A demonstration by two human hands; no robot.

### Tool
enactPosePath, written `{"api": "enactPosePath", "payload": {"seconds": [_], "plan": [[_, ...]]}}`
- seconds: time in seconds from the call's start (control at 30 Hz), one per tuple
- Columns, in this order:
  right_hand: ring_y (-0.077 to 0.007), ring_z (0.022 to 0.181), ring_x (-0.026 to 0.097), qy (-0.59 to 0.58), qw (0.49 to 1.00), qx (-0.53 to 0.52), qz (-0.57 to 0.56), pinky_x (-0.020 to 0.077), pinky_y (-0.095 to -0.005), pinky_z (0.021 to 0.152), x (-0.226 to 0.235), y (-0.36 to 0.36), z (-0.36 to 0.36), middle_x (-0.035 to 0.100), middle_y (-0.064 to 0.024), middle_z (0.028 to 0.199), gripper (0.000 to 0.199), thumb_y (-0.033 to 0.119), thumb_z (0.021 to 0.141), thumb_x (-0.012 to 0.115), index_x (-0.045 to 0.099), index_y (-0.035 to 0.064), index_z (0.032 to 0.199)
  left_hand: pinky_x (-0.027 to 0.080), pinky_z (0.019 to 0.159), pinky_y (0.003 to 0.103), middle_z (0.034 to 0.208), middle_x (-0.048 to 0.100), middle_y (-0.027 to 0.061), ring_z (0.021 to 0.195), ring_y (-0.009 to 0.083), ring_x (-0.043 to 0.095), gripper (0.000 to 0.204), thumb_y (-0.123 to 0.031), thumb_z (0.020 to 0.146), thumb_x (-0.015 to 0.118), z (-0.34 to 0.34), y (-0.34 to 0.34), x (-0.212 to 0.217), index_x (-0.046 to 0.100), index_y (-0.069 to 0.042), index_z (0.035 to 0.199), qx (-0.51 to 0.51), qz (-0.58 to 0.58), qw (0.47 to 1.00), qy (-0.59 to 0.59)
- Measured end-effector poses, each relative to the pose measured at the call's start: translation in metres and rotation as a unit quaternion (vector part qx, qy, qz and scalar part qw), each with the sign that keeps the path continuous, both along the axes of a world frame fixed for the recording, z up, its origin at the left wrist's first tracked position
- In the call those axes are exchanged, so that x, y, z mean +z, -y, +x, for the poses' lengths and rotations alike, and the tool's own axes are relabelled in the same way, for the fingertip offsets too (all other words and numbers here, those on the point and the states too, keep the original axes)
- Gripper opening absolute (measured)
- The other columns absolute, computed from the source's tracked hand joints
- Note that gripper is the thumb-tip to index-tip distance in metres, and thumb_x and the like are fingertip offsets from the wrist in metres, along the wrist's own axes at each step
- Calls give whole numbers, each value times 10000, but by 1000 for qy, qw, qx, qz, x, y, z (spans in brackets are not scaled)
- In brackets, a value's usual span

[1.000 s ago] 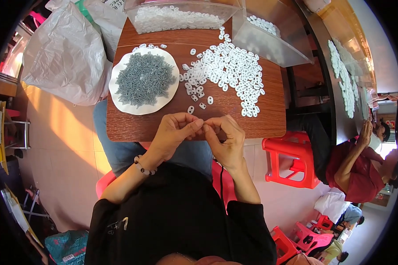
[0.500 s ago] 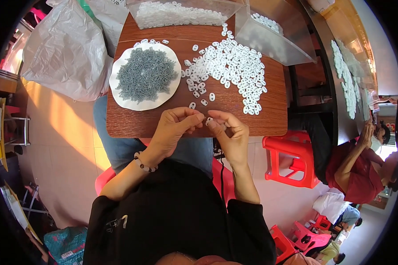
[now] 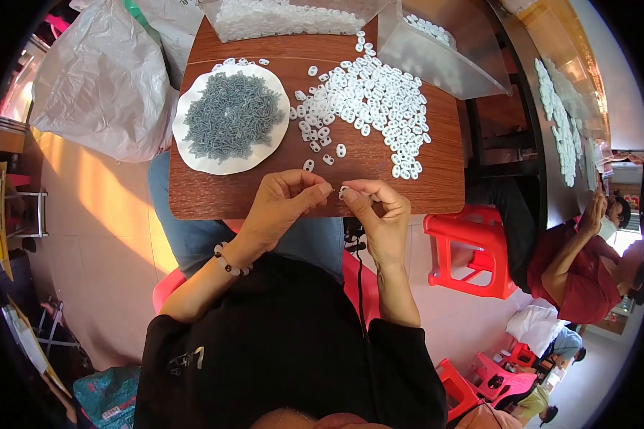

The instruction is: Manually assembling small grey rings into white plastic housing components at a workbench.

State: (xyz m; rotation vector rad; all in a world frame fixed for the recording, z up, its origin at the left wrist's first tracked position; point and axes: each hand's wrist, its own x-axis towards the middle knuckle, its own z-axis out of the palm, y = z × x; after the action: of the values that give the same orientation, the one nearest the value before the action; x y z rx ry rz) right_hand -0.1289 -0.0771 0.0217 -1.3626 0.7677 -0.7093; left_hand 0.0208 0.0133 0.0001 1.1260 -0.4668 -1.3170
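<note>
Over the near edge of the table, my left hand (image 3: 288, 200) pinches thumb and forefinger together; whatever is between them is too small to make out. Just right of it, my right hand (image 3: 381, 214) grips a small white oval piece with holes (image 3: 343, 192) between thumb and forefinger, with the other fingers curled. A small gap separates the two sets of fingertips. Beyond my left hand stands a white wavy-rimmed plate (image 3: 215, 169) heaped with small grey ribbed plastic pieces (image 3: 232, 114). A spread of white two-holed oval pieces (image 3: 372, 93) lies beyond my right hand.
The brown wooden table (image 3: 293, 159) carries a clear bin of white pieces (image 3: 286, 21) at its far edge and another tilted clear bin (image 3: 444, 61) at far right. A white sack (image 3: 100, 86) stands left. A red stool (image 3: 469, 250) and a seated person (image 3: 579, 272) are right.
My hands have drawn slightly apart, the right one moving a little to the right with the white oval piece. The view has shifted slightly.
</note>
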Motion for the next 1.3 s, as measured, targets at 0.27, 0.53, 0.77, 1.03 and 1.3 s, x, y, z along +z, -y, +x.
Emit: {"api": "enactPosePath", "payload": {"seconds": [0.27, 0.53, 0.77, 1.03, 1.3], "plan": [[-35, 655, 565, -29, 1000, -4, -6, 435, -166, 602, 3, -2, 1, 654, -10, 751, 95, 1, 842, 669, 689, -20, 933, 390, 622, 172, 774, 643, -15, 691, 28, 525, 128, -156, 869, 674, -2, -1, 0, 681, -39, 919, -2, -6, 1000, -3], [-25, 631, 547, -52, 999, 1, -14, 420, -160, 577, 4, -3, 2, 643, 5, 730, 88, 11, 842, 679, 692, -14, 926, 411, 640, 174, 776, 643, -12, 698, 28, 536, 124, -145, 872, 670, -1, -2, 0, 681, -32, 923, 6, -14, 1000, -2], [-24, 629, 547, -51, 998, -4, -31, 415, -160, 570, 2, -3, 3, 637, 11, 713, 78, 10, 842, 678, 692, -12, 916, 419, 646, 175, 775, 644, -8, 703, 32, 546, 123, -140, 876, 666, 1, -3, -1, 680, -25, 916, 5, -10, 1000, 20], [-14, 624, 529, -65, 995, 6, -72, 395, -152, 564, -1, -2, 4, 628, 21, 705, 68, 14, 842, 679, 696, -3, 906, 421, 637, 178, 774, 646, -6, 697, 32, 545, 126, -137, 875, 668, 1, -3, 0, 679, -18, 917, 5, -10, 1000, 23], [-4, 623, 510, -68, 995, 8, -78, 378, -149, 558, -1, -3, 4, 617, 34, 700, 67, 21, 841, 684, 695, -5, 901, 428, 625, 176, 773, 650, -1, 689, 33, 549, 142, -145, 866, 685, 1, -2, 2, 684, -7, 901, 8, -12, 999, 39]]}}
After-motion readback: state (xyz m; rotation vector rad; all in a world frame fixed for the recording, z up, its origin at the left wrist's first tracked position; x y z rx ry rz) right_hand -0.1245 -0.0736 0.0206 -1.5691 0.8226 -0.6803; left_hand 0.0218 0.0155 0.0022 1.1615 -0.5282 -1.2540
